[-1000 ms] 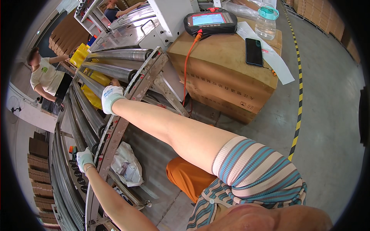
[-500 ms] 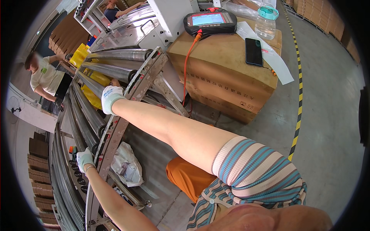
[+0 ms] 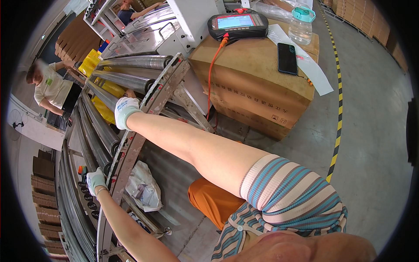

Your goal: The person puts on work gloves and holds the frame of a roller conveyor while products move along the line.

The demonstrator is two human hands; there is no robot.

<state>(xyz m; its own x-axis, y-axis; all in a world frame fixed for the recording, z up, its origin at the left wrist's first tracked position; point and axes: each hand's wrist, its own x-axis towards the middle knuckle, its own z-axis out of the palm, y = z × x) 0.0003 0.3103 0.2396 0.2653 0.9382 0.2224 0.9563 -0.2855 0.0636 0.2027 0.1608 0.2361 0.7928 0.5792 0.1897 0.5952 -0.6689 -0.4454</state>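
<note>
Smooth, glossy metal rollers point(image 3: 135, 61)

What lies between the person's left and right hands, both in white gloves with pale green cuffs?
In the head view, ends of shiny grey metal rollers lie between the left hand and right hand, alongside a scuffed grey metal side rail.

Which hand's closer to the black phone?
Right. The right hand is at the roller frame, in view left of the phone; the left hand, farther off, lower left along it.
</note>
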